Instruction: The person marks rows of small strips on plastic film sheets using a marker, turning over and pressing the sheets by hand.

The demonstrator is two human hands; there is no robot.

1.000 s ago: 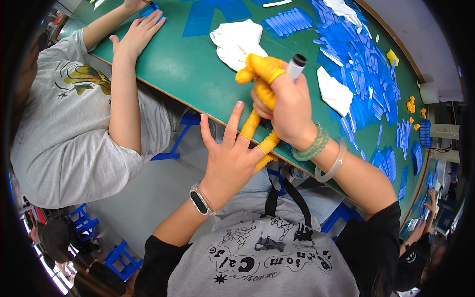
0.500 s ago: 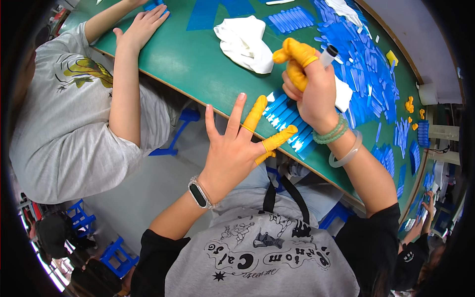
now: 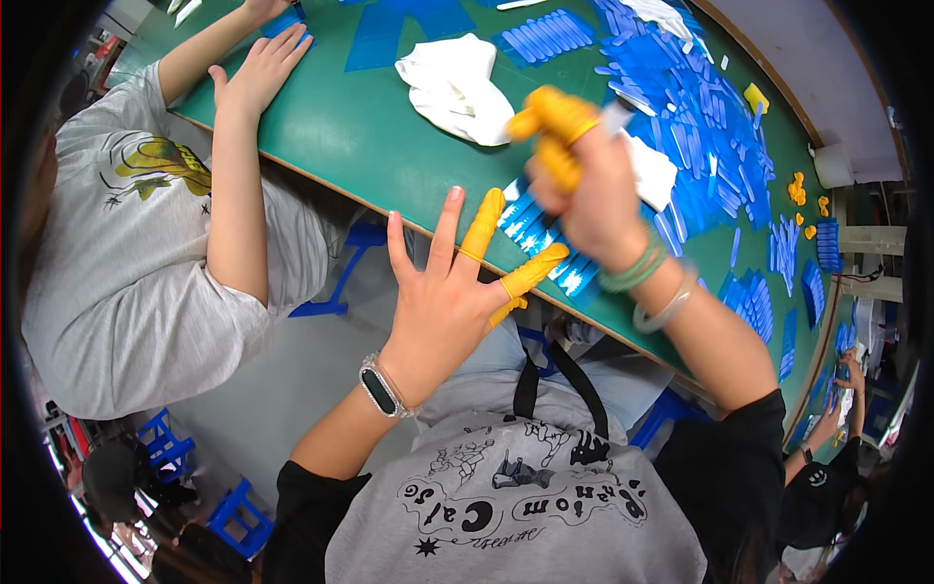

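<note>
My left hand (image 3: 438, 307) is open at the table's near edge, fingers spread, with yellow finger cots (image 3: 484, 226) on some of them. Its thumb and index finger reach the left side of a row of shiny blue strips (image 3: 581, 275); whether they touch is unclear. Over those strips my right hand (image 3: 605, 200) is closed, also wearing yellow finger cots, and smeared by motion. A white pen-like tool (image 3: 615, 118) sticks up out of its grip; the working tip is hidden. A folded white piece (image 3: 650, 173) lies just beyond that hand.
A crumpled white cloth (image 3: 455, 90) rests on the green table (image 3: 336, 127). Blue strips (image 3: 696, 122) are heaped at the right, near loose yellow finger cots (image 3: 798, 190). At the left, a co-worker's hand (image 3: 258, 78) is on the table. Blue stools (image 3: 238, 516) stand on the floor.
My right hand has moved left with the pen-like tool and is now blurred. My left hand keeps its spread pose. The whole view has shifted slightly.
</note>
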